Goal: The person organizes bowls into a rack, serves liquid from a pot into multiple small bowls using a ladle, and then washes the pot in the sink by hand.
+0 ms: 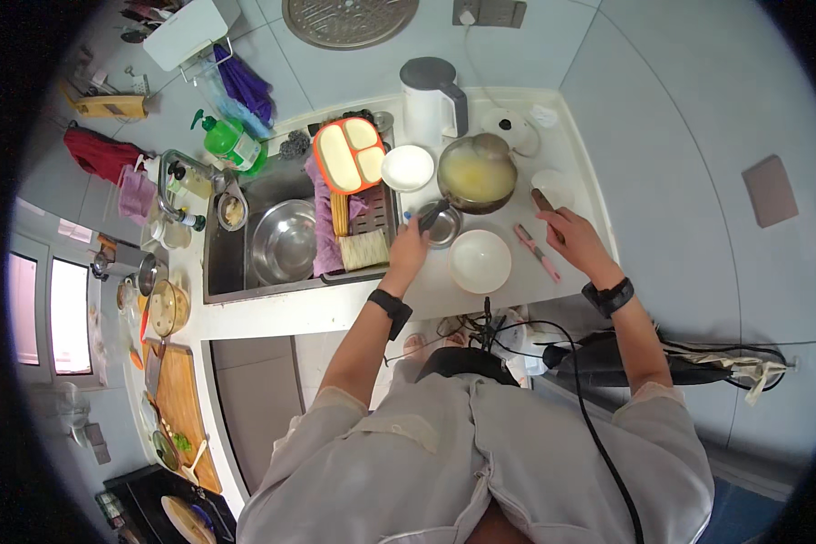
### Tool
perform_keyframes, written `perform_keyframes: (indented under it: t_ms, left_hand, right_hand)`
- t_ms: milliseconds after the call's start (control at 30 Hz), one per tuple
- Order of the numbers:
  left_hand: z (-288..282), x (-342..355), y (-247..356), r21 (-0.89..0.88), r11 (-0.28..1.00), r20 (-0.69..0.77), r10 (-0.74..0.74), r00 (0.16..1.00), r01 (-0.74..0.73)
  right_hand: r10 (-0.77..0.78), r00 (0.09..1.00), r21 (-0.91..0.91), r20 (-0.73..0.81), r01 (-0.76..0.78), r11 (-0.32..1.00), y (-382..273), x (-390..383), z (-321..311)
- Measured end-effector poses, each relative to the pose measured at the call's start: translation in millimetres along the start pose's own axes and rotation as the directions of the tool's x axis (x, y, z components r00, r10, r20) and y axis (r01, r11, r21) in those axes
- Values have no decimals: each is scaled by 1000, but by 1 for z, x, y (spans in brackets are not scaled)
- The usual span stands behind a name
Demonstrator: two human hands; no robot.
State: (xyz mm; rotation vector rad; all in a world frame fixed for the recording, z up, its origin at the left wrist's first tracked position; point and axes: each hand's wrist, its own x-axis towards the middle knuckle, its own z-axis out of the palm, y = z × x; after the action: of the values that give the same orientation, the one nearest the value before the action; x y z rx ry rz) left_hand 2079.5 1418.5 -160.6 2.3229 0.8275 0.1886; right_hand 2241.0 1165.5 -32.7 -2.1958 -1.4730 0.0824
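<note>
White counter (272, 319) under metal bowl (442, 232), kettle (423, 104)

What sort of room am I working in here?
Most likely a home kitchen: there's a sink holding a metal bowl, a white kettle on the counter, and a wooden cutting board off to your left.

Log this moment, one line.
left hand: grips dark handle | right hand: grips brown handle | pot: yellowish liquid | front bowl: on counter
</note>
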Motion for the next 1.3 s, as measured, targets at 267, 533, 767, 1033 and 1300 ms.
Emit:
perform_keyframes:
  t_ms: [267, 533, 767, 1033, 1300]
  left_hand:
    - [-4, 10, -14, -26, 997, -82, 76, 994, -79]
    - [-1, 10, -30, -95, 986, -84, 127, 988, -135]
    - [-3, -5, -35, -359, 899, -24, -278, 960, 252]
    - [38, -53, -2, -503, 550, 791, -18, 612, 667]
    - [97, -41, 14, -620, 173, 779, 254, 573, 766]
  right_hand:
    - [186, 970, 223, -155, -149, 963, 17, 18, 68]
    - [631, 742, 957, 228, -289, -7, 14, 26, 64]
    - [473, 881, 865, -12, -229, 448, -7, 0, 41]
    - [207, 964, 208, -169, -171, 963, -20, -2, 9]
    - [280, 952, 221, -123, -249, 943, -14, 2, 25]
